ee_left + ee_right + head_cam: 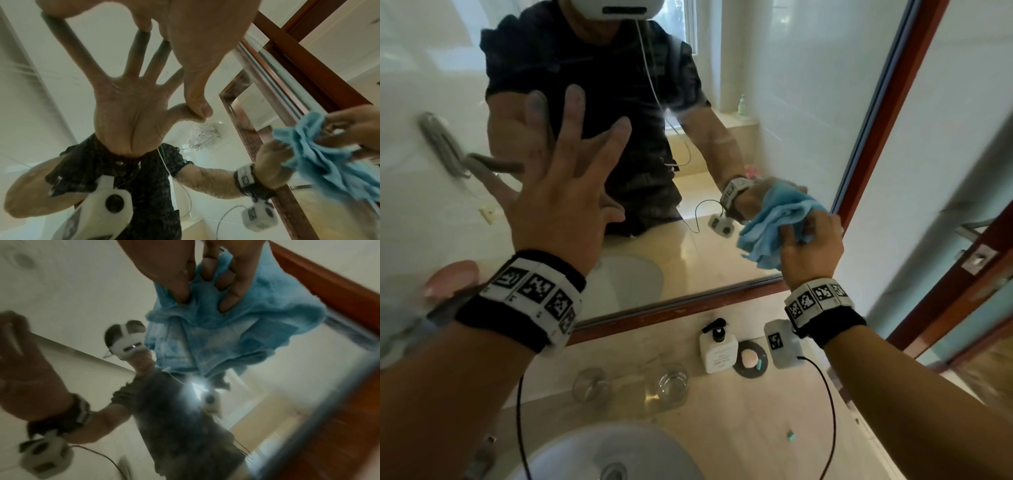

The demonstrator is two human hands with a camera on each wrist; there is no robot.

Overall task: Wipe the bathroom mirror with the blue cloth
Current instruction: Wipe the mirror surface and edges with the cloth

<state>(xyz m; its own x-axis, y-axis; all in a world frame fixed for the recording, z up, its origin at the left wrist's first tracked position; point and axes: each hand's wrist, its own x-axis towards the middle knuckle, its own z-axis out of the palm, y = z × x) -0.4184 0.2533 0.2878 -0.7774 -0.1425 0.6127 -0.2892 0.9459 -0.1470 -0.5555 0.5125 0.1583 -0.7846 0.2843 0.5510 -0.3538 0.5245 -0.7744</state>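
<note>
Gripping crumpled fuzzy blue cloth [777, 226], right hand [813, 246] meets glossy mirror [774, 102].

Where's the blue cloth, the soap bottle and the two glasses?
blue cloth [774, 233]: head view, bunched middle.
soap bottle [718, 354]: head view, white body.
left glass [591, 385]: head view, rim.
right glass [671, 382]: head view, rim.

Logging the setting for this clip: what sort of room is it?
Most likely a home or hotel bathroom: a wood-framed mirror over a stone counter with a round basin, a pump soap bottle and two glasses.
</note>
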